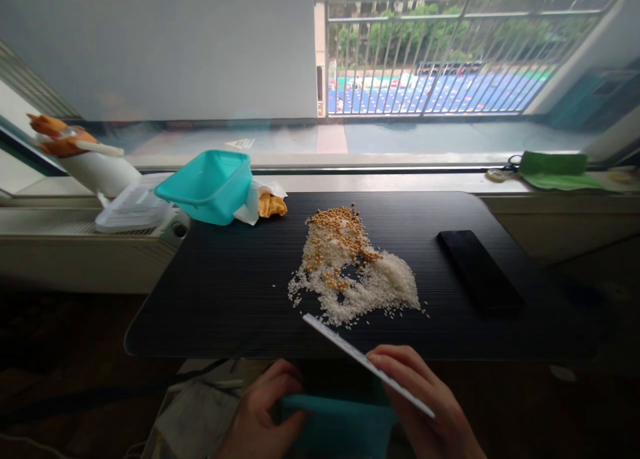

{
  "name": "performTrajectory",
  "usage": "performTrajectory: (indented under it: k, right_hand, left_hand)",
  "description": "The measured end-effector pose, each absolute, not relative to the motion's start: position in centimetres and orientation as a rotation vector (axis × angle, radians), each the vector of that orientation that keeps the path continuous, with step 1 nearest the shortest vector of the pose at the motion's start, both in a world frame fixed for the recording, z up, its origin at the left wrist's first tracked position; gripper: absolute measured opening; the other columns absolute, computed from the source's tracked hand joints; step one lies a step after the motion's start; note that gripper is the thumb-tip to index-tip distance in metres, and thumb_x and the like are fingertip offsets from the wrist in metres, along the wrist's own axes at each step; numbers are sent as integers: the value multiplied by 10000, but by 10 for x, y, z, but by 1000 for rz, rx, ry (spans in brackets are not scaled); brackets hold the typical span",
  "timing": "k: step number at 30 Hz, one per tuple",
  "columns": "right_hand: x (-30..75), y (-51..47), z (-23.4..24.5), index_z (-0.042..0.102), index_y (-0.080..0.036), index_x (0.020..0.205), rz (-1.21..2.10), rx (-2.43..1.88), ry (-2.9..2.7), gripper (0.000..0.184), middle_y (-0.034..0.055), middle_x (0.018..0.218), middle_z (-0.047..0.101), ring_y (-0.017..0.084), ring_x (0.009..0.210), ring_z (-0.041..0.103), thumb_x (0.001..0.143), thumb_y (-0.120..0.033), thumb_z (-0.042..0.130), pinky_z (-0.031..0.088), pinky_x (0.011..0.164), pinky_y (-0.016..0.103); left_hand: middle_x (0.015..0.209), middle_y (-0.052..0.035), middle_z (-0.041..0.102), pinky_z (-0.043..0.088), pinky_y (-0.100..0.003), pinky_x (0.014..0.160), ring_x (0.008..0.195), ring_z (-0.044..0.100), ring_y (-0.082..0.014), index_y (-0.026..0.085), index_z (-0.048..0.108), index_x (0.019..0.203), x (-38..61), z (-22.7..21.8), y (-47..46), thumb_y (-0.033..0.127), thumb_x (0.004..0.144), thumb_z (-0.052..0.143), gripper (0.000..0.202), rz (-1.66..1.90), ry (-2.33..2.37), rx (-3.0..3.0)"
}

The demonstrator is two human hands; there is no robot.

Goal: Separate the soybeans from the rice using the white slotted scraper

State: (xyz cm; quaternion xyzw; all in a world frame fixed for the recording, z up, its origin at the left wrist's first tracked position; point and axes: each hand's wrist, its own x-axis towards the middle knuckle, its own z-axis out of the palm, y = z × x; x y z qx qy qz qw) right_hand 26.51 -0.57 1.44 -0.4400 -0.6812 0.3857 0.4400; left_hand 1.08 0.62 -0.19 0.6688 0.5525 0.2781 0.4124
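My right hand pinches a thin white flat card, seen nearly edge-on and tilted, over the table's front edge. Below that edge, my left hand grips the rim of a teal plastic container, mostly in shadow, so what is inside it does not show. Just beyond the card, a loose heap of white rice spreads over the black table. Yellow-brown beans, apparently soybeans, lie on and among the rice, mostly at its far side.
A second teal container stands at the table's back left, beside white paper and a crumpled yellow-brown piece. A clear lid lies farther left. On the right rests a black phone; a green cloth is on the sill.
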Motion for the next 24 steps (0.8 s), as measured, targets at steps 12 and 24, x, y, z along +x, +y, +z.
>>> performTrajectory:
  k: [12,24]
  right_hand:
    - [306,10,14,709,-295,1057,619,-1525,-1279,199,32,1090,702,252,1011,666,889,-271,606,519,936,336]
    - [298,37,16,771,-254,1008,862,-1450,-1046,272,45,1054,769,288,1046,680,821,-440,704,481,1005,410]
  left_hand:
    - [784,-8,685,530,-191,678,742,699,-170,199,665,628,10,-1,6,71,702,615,157,597,1411,1772]
    - [796,-13,691,527,-185,682,753,707,-170,191,670,640,10,-2,6,67,706,634,146,586,1424,1781]
